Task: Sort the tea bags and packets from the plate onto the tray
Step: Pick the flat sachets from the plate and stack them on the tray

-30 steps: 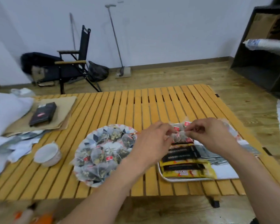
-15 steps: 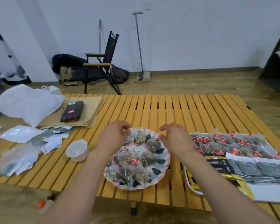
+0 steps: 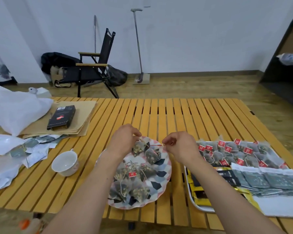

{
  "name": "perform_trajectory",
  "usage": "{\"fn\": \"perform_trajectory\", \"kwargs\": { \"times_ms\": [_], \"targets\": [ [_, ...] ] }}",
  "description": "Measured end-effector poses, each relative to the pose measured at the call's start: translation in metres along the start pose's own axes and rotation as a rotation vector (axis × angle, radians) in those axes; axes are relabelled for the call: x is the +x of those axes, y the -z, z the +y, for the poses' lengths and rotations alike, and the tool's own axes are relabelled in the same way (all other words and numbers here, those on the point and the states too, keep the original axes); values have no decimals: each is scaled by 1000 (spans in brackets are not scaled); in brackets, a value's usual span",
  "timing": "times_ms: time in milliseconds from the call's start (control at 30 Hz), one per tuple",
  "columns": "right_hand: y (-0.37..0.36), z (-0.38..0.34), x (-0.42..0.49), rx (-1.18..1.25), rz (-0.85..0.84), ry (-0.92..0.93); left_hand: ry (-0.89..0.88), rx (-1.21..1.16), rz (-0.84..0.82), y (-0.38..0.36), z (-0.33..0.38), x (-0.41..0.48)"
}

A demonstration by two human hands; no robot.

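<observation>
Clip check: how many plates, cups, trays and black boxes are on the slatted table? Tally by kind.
plate: 1
cup: 1
tray: 1
black box: 1
Total: 4

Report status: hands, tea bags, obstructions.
Hands: left hand and right hand pinch a red string taut over the plate. Several tea bags lie on it, unsorted. The tray sits right of plate; cup left, off that path.
</observation>
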State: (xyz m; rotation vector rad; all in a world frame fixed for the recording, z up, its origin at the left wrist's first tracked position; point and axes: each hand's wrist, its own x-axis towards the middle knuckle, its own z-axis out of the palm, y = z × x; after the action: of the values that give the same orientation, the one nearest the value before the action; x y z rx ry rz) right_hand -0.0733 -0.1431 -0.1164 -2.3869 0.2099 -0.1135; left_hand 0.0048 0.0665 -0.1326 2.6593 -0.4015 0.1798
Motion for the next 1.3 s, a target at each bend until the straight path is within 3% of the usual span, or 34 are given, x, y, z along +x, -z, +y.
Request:
{"fn": "perform_trajectory", "kwargs": {
  "times_ms": [200, 333, 433, 633, 800, 1033, 1300],
  "targets": [
    [38, 4, -18, 430, -38, -124, -50, -2, 96, 36, 15, -18],
    [86, 25, -48, 580, -57, -157, -40, -470, -41, 45, 68, -40],
    [134, 61, -79, 623, -79, -222, -38, -668, -164, 31, 119, -58],
    [222, 159, -162, 486, -17, -482, 9, -820, -325, -7, 198, -81],
    [230, 211, -176, 405, 134, -671, -34, -779, -365, -39, 242, -93],
    [206, 220, -159, 435, 119, -581, -84, -736, -356, -63, 264, -103],
    [190, 222, -157, 192, 223, -530, -123, -701, -343, -73, 267, -105]
  ]
}}
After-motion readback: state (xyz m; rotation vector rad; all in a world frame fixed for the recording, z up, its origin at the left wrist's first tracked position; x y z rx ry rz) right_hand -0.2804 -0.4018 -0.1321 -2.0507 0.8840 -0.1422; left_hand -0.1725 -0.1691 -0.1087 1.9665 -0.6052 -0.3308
